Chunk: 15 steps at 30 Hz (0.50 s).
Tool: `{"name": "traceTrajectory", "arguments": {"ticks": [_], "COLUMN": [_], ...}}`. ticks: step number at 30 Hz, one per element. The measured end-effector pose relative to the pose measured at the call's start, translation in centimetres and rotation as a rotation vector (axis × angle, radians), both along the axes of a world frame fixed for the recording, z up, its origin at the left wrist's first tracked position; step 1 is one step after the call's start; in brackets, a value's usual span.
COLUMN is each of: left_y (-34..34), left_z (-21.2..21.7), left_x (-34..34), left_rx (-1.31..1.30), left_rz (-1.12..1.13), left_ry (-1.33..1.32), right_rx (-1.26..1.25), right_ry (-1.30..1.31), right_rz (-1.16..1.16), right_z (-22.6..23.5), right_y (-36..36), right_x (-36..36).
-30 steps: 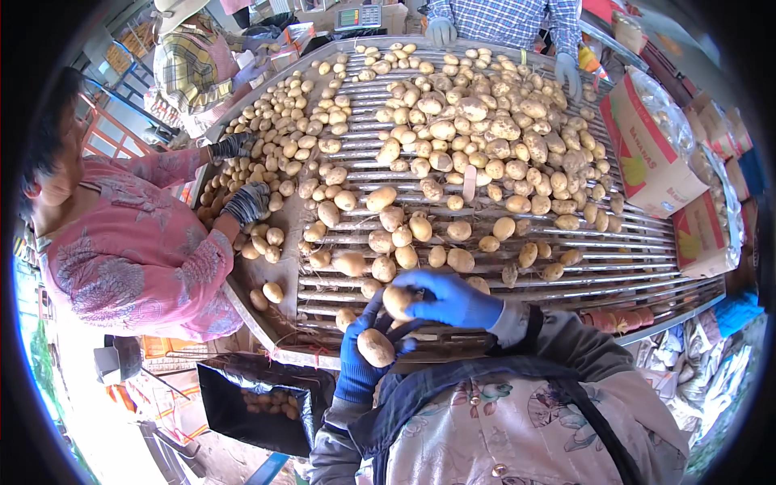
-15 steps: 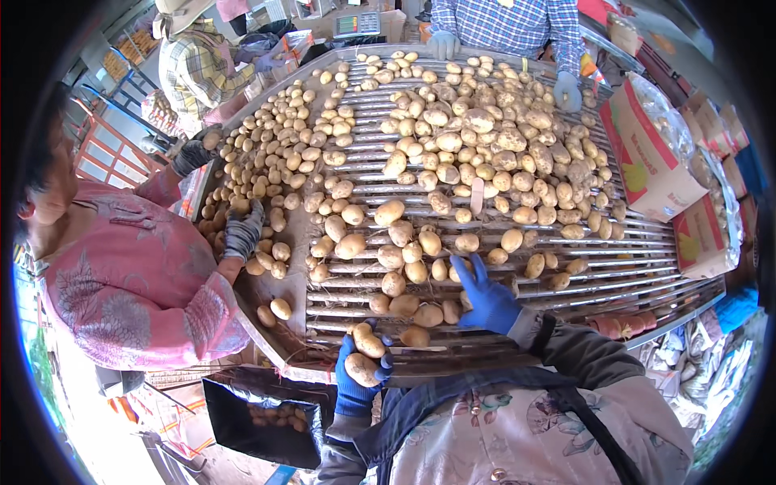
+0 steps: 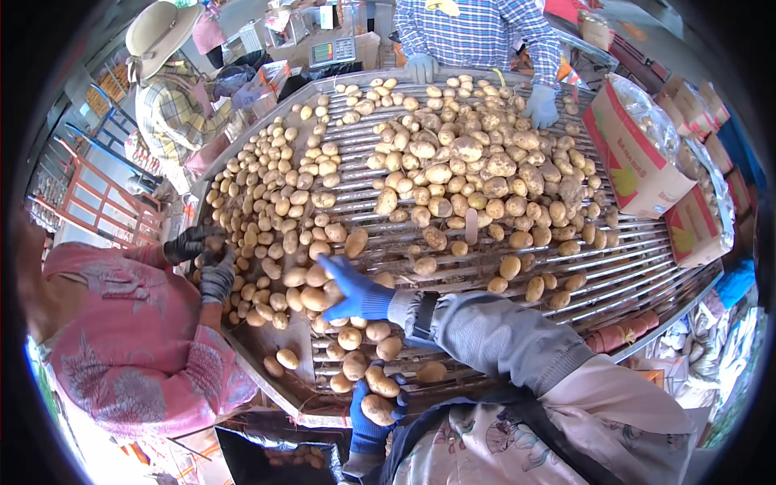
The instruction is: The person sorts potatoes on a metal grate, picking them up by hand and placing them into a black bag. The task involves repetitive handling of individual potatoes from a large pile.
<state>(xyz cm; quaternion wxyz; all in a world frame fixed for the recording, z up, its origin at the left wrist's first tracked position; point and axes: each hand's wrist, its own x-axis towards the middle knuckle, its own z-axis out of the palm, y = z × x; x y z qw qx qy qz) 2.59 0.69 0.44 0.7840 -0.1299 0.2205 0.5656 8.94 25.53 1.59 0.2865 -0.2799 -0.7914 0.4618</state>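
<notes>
My left hand (image 3: 373, 412), in a blue glove, grips two tan potatoes (image 3: 381, 394) near the front edge of the metal roller table (image 3: 647, 250). My right hand (image 3: 349, 288), also blue-gloved, reaches left across the rollers with fingers spread, resting over a cluster of potatoes (image 3: 311, 297). It holds nothing that I can see. My grey sleeve (image 3: 485, 331) crosses the table's front. Many loose potatoes (image 3: 477, 174) cover the rollers, bigger ones at the back right, smaller ones (image 3: 279, 190) on the left.
A person in pink (image 3: 121, 339) at the left handles potatoes with dark gloves (image 3: 202, 259). Another in a straw hat (image 3: 162, 32) stands far left; a person in a checked shirt (image 3: 477, 32) works at the far end. Cardboard boxes (image 3: 638, 153) stand right. A dark crate (image 3: 283, 461) sits below.
My right hand has swung from the table's front middle leftward over the potatoes. My left hand keeps its potatoes and has lowered slightly toward the front edge.
</notes>
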Motion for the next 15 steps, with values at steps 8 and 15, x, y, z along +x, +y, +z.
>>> {"name": "traceTrajectory", "arguments": {"ticks": [8,15], "left_y": [-1.0,-0.1], "left_z": [-1.4,-0.8], "left_x": [-1.6,-0.6], "left_rx": [0.039,0.054], "left_rz": [-0.053,0.002], "left_ry": [-0.292,-0.249], "right_rx": [0.147,0.620], "right_ry": [-0.323,-0.783], "right_rz": [-0.388,-0.690], "right_z": [4.2,-0.2], "right_y": [5.4,7.7], "right_x": [10.0,15.2]}}
